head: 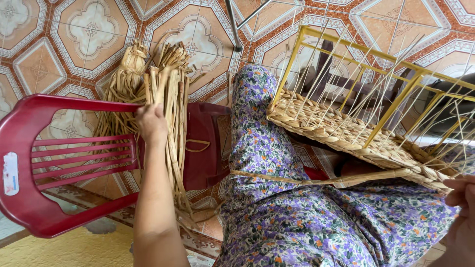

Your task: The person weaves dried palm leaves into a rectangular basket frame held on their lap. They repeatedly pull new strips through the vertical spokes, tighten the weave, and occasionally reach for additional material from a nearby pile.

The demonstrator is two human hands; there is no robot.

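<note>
We see the bundle of dried straw strips (168, 99) lying across the seat of the red plastic chair (29, 148), its long axis running from twelve to six o'clock, with cut ends at twelve and loose tails trailing toward the tiled floor (74, 44). Our left hand (151, 123) rests on the bundle, back of the hand up, fingers curled closed into the strips, forearm stretched straight from six o'clock. One long strip (316, 179) runs across our flowered lap from nine to three o'clock toward our right hand (462, 198), at the frame's edge at four o'clock; we cannot tell whether that grip pinches it. The half-woven basket (341, 133) on its yellow frame (396, 64) sits at two o'clock.
</note>
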